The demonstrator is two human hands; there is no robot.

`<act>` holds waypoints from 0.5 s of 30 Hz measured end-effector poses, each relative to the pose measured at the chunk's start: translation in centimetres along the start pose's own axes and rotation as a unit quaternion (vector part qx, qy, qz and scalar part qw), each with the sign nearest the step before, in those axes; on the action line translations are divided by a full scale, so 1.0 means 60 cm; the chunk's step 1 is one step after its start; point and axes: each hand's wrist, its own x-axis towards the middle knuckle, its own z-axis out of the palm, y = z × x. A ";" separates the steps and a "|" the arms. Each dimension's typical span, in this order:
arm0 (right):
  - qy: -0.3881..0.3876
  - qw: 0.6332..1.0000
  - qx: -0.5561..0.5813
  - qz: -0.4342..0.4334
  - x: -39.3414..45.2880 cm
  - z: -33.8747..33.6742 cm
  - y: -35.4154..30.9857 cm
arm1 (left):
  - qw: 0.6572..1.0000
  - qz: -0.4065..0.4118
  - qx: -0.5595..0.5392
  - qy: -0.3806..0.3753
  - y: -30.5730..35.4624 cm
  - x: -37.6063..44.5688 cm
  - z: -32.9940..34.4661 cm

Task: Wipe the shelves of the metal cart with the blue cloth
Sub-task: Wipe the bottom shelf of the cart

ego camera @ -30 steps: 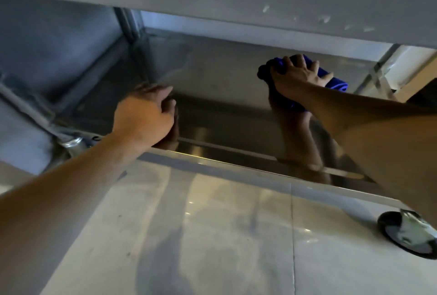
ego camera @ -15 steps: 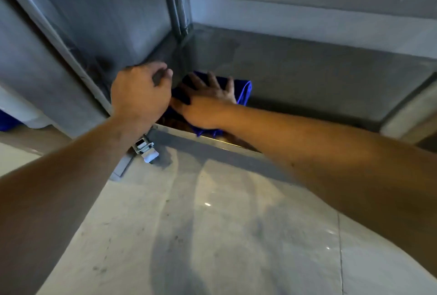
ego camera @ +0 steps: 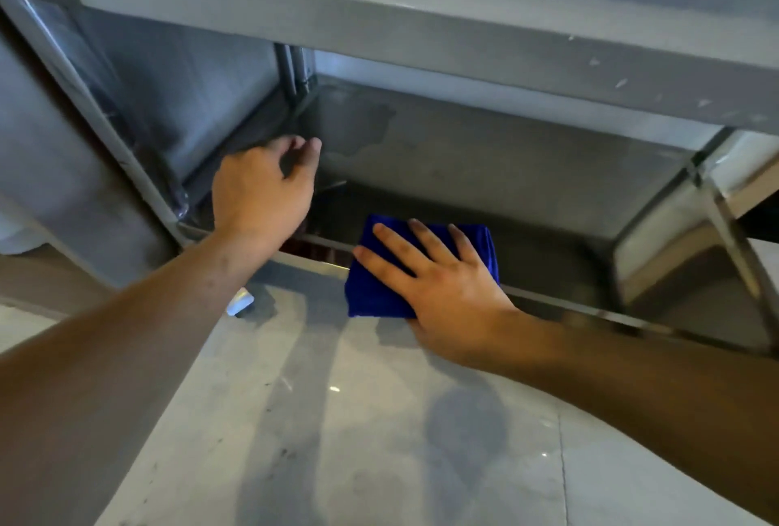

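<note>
While I lean down to the metal cart, my right hand lies flat with straight, spread fingers on the blue cloth and presses it on the front rim of the bottom shelf. This cloth is folded into a thick rectangle, soft and fuzzy, and its near part hangs over the rim toward the floor. The shelf is dull brushed steel with a pale irregular stain near its back left corner, and the rim is a thin shiny strip. My left hand is at the left end of the shelf, its fingers loosely curled and holding nothing; whether it touches the metal I cannot tell. Half a second ago the cloth was deep in the back left corner of the shelf, beside my left hand; now it is at the front rim, more to the middle. One second ago it was far to the right. To the right of the cloth the shelf surface is bare up to the right post. Above, the next shelf hangs low. Below the rim, the floor is smooth pale tile with glossy spots.
</note>
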 end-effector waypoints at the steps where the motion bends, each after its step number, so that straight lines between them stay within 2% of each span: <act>1: -0.002 1.000 -0.005 0.011 -0.024 -0.001 0.015 | 1.000 0.006 -0.005 -0.003 0.005 -0.003 0.005; 7: -0.010 0.995 -0.014 0.099 -0.144 -0.016 0.066 | 0.999 0.020 -0.041 -0.017 0.039 -0.014 0.047; 10: 0.067 0.970 0.111 0.205 -0.182 -0.052 0.053 | 0.998 -0.001 -0.049 -0.026 0.058 -0.012 0.069; 12: 0.100 0.910 0.274 0.295 -0.183 -0.098 0.030 | 0.998 -0.003 -0.053 -0.036 0.066 -0.007 0.073; 13: 0.100 0.860 0.374 0.332 -0.177 -0.122 0.020 | 0.998 0.000 -0.054 -0.039 0.067 -0.004 0.072; 15: 0.093 0.724 0.579 0.363 -0.171 -0.181 -0.009 | 0.998 0.002 -0.044 -0.034 0.065 0.002 0.062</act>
